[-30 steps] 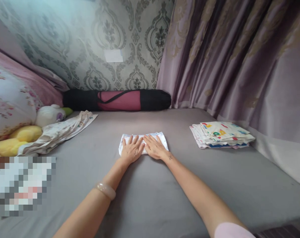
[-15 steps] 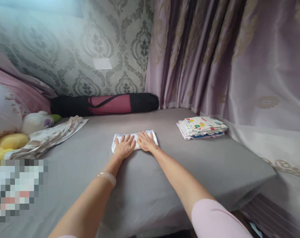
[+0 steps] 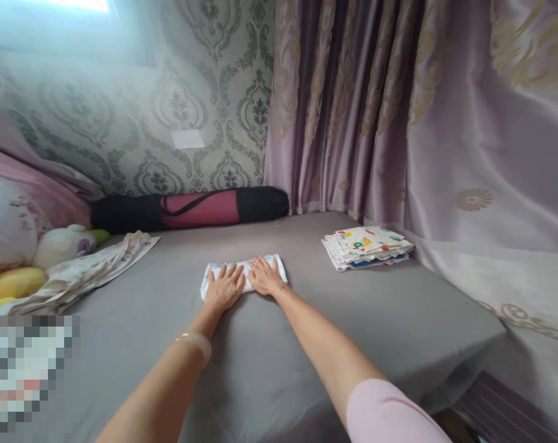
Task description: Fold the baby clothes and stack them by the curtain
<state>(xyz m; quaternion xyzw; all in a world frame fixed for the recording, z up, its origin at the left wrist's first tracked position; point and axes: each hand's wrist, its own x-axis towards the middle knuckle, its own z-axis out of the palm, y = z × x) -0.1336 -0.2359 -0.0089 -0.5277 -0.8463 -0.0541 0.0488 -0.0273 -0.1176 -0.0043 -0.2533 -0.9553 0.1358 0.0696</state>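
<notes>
A folded white cloth (image 3: 242, 268) lies flat on the grey bed sheet (image 3: 260, 357), its long side running across in front of me. My left hand (image 3: 225, 285) rests palm down on its left half, fingers spread. Beside it, my right hand (image 3: 264, 275) presses flat on the right half, fingers stretched forward. Both hands are open and grip nothing; they cover much of the cloth. To the right sits a stack of folded clothes (image 3: 371, 246), the top one white with coloured prints.
A black and red long bag (image 3: 200, 209) lies along the wall. On the left are a loose printed garment (image 3: 89, 264), a white plush toy (image 3: 61, 245) and a yellow plush (image 3: 15, 282). Purple curtains (image 3: 343, 111) hang at the right, past the bed's edge.
The view has tilted up and turned slightly right, so everything appears lower and further left. Both hands still lie flat on the folded cloth.
</notes>
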